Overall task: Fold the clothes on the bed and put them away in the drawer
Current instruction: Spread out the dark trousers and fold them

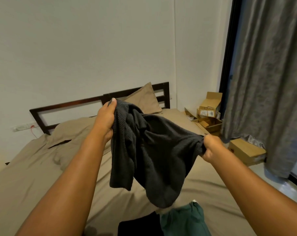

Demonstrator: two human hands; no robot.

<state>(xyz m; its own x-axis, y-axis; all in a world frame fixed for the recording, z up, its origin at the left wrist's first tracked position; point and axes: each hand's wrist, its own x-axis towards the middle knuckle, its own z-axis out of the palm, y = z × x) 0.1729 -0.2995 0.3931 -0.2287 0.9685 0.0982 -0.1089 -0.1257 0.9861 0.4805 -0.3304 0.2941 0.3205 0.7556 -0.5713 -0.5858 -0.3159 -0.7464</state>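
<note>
Folding has barely begun, it seems: left hand [106, 119] clutches one bunched edge of the dark knit garment [149, 150], right hand [210, 148] pinches the other, cloth sagging crumpled between above the bed [42, 167] (green [183, 220] and black [141, 226] pieces wait below, no drawer visible).

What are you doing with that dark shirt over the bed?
A person is holding up a dark grey top over the bed. The left hand has a grip on one edge, up high, and the right hand grips the other edge lower down. The top hangs bunched and is not folded yet. A green garment and a black one lie on the bed below, waiting. No drawer is in view.
</note>
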